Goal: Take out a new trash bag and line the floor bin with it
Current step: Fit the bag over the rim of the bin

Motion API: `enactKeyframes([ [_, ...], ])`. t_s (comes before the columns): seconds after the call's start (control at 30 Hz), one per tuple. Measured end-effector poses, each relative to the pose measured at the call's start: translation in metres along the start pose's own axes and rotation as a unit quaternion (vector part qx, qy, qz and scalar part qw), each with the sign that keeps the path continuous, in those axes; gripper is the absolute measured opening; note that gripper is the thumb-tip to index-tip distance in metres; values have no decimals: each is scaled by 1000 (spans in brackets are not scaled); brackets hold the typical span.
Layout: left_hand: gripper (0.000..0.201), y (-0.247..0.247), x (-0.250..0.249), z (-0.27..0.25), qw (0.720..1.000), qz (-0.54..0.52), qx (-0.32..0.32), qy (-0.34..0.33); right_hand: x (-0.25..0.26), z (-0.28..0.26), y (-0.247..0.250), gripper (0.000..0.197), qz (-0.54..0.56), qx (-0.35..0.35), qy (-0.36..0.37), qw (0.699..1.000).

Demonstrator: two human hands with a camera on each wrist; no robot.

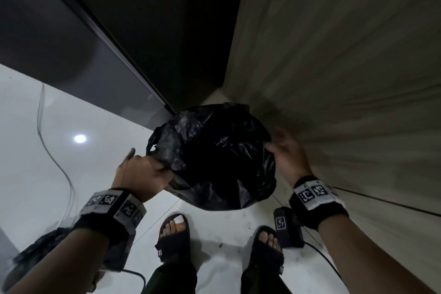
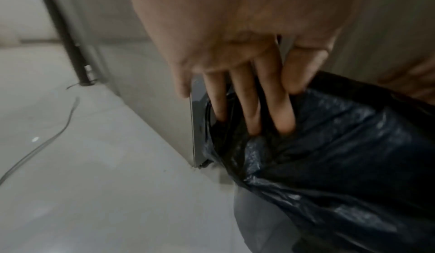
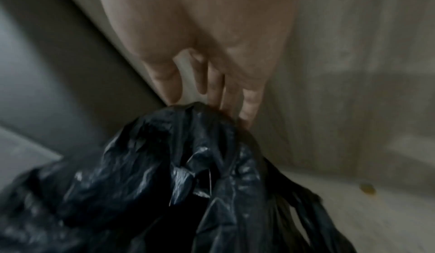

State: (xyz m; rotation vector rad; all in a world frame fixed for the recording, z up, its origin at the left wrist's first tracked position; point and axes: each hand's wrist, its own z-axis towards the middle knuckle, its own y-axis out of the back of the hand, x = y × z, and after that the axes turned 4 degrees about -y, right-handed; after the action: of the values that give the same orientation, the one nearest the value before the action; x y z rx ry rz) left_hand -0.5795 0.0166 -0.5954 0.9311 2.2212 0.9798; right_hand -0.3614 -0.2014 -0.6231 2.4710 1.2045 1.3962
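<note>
A black trash bag [image 1: 212, 157] lies draped over the mouth of a round floor bin in the corner, and in the head view it hides the bin. The bin's grey wall [image 2: 263, 225] shows under the bag [image 2: 341, 164] in the left wrist view. My left hand [image 1: 143, 169] grips the bag's left edge, with its fingers [image 2: 249, 108] tucked into the folds at the rim. My right hand [image 1: 284, 148] is at the bag's right edge. Its straight fingers [image 3: 249, 104] touch the top of the bag [image 3: 164, 173] beside the cabinet.
A dark grey appliance [image 1: 71, 55] stands at the left and a wood-grain cabinet panel [image 1: 334, 79] at the right, close around the bin. On the white floor lie a cable [image 1: 55, 162], a small black device [image 1: 286, 227] and another crumpled dark bag [image 1: 35, 250]. My sandalled feet [image 1: 174, 234] stand just before the bin.
</note>
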Motion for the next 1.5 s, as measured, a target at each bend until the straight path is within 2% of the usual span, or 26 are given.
enactKeyframes([
  [0.07, 43, -8, -1, 6, 985, 97, 133, -47, 9, 9, -12, 44, -104, 50, 10, 993],
  [0.13, 38, -33, -1, 11, 957, 85, 277, -11, 10, 16, -18, 42, -183, 49, 0, 982],
  [0.17, 37, -46, 0, 11, 944, 66, 323, 11, 8, 19, -19, 42, -217, 60, -11, 974],
  [0.2, 36, -55, 0, 11, 940, 41, 338, 34, 7, 22, -19, 42, -252, 80, -22, 964],
  [0.23, 37, -56, 0, 14, 941, 34, 334, 48, 5, 25, -18, 44, -272, 99, -36, 956],
  [0.27, 37, -53, -1, 20, 952, 20, 297, 75, 4, 28, -17, 45, -267, 109, -47, 956],
  [0.33, 35, -28, -1, 32, 976, -4, 155, 150, 0, 32, -16, 47, -222, 94, -40, 970],
  [0.4, 31, 8, -3, 43, 982, -24, -15, 187, 0, 35, -14, 49, -208, 53, 6, 977],
  [0.47, 31, 32, -11, 55, 979, -70, -138, 132, 5, 36, -15, 47, -208, 26, 47, 977],
  [0.5, 35, 38, -20, 61, 978, -112, -158, 75, 8, 37, -17, 45, -214, 19, 65, 974],
  [0.53, 45, 40, -31, 67, 979, -140, -148, 13, 13, 37, -19, 43, -225, 17, 85, 970],
  [0.6, 64, 32, -48, 82, 989, -124, -59, -58, 20, 38, -26, 38, -269, 29, 124, 955],
  [0.67, 65, 22, -55, 94, 996, -64, 19, -65, 23, 42, -31, 32, -325, 44, 115, 938],
  [0.77, 49, 15, -45, 104, 997, -47, 43, -42, 20, 54, -32, 32, -372, 73, 37, 924],
  [0.83, 49, 14, -35, 104, 994, -85, 72, -19, 17, 58, -29, 42, -349, 100, -2, 932],
  [0.9, 57, 12, -28, 98, 988, -142, 67, -14, 18, 53, -25, 55, -281, 108, -17, 954],
  [0.97, 69, 13, -23, 85, 982, -189, 16, -21, 17, 39, -18, 61, -200, 72, -4, 977],
  [1.07, 75, 3, -18, 61, 970, -226, -84, -13, 6, 18, -4, 55, -180, 13, 18, 983],
  [1.17, 69, -15, -21, 37, 955, -267, -116, 53, -12, -1, 3, 38, -174, 12, -32, 984],
  [1.2, 64, -22, -24, 32, 953, -270, -107, 86, -20, -5, 3, 38, -162, 37, -72, 983],
  [1.27, 55, -36, -30, 25, 946, -285, -48, 148, -37, -9, -1, 52, -134, 113, -150, 973],
  [1.33, 54, -55, -27, 27, 918, -352, 13, 181, -46, -10, -7, 64, -101, 153, -203, 962],
  [1.4, 64, -81, -11, 36, 879, -436, 36, 189, -55, -10, -12, 65, -89, 152, -219, 960],
  [1.43, 67, -91, -2, 41, 878, -444, 34, 178, -60, -11, -15, 64, -97, 149, -212, 961],
  [1.5, 66, -72, -8, 39, 880, -442, 8, 175, -54, -16, -14, 64, -134, 112, -185, 967],
])
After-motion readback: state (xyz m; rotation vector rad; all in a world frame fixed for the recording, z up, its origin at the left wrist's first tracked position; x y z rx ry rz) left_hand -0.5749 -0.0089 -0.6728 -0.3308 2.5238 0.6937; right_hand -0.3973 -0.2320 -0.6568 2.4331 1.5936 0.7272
